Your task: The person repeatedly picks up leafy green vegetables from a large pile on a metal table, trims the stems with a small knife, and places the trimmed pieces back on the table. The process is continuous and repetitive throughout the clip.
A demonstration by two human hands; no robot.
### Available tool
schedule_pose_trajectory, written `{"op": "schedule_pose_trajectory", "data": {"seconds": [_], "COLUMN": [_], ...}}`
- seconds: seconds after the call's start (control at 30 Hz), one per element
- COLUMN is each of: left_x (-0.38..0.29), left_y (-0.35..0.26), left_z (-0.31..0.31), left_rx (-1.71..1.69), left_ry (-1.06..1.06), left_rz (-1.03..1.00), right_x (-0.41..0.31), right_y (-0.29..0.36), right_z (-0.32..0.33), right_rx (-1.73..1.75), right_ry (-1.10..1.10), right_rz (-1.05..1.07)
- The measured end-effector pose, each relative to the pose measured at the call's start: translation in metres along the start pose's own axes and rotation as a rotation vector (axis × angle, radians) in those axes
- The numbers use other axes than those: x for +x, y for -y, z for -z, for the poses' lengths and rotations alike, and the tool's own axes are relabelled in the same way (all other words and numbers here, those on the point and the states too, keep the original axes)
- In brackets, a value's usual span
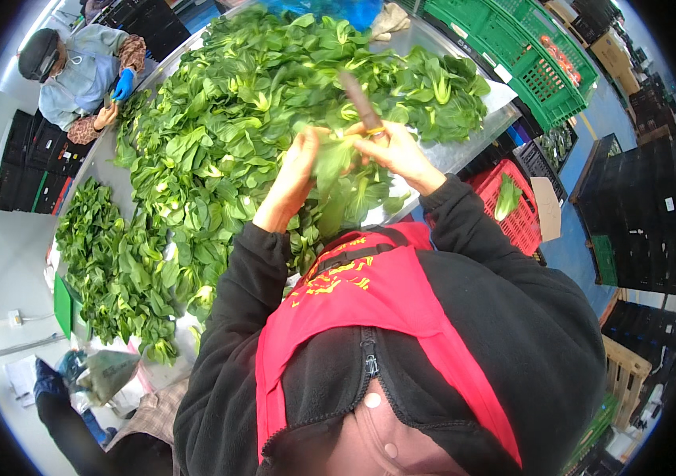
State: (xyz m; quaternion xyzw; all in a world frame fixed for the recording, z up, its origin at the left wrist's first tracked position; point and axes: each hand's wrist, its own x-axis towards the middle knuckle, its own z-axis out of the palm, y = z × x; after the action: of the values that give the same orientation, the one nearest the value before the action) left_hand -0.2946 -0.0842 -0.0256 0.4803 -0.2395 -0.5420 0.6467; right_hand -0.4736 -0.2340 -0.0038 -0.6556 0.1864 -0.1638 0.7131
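Observation:
A blurred head of bok choy (332, 163) hangs between my two hands over the table, leaves downward. My left hand (295, 175) grips it from the left side. In my right hand (400, 153) is a knife (361, 102), its brownish blade pointing up and away from me. The fingertips of that hand are close to the stem end of the bok choy; whether they touch it I cannot tell. Below and beyond both hands spreads a large pile of bok choy (213, 137).
A separate heap of greens (118, 273) lies at the table's left. Green crates (522, 59) stand far right, near a glove (390, 22). A red basket (507, 205) holds one leafy piece on my right. Across the table, a co-worker (85, 80) wears one blue glove.

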Motion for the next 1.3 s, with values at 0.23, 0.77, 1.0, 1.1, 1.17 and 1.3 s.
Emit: {"op": "schedule_pose_trajectory", "data": {"seconds": [0.23,0.77,1.0,1.1,1.17,1.3], "left_x": [0.009,-0.026,-0.037,-0.039,-0.039,-0.041], "left_y": [0.003,-0.034,-0.024,-0.022,-0.022,-0.022], "left_z": [0.014,-0.047,-0.050,-0.048,-0.045,-0.038], "left_rx": [0.556,0.279,0.145,0.118,0.112,0.139], "left_ry": [-0.293,-0.066,0.000,0.007,0.009,0.034], "left_rz": [-0.353,-0.115,-0.193,-0.179,-0.170,-0.158], "right_x": [0.014,-0.009,-0.011,-0.014,-0.016,-0.017], "right_y": [-0.021,-0.029,-0.041,-0.041,-0.040,-0.039], "right_z": [0.026,-0.005,0.004,0.007,0.007,0.004], "right_rx": [0.295,0.214,0.488,0.501,0.502,0.574], "right_ry": [-0.414,-0.250,-0.233,-0.218,-0.225,-0.232], "right_rz": [-0.078,0.077,0.134,0.161,0.174,0.148]}}
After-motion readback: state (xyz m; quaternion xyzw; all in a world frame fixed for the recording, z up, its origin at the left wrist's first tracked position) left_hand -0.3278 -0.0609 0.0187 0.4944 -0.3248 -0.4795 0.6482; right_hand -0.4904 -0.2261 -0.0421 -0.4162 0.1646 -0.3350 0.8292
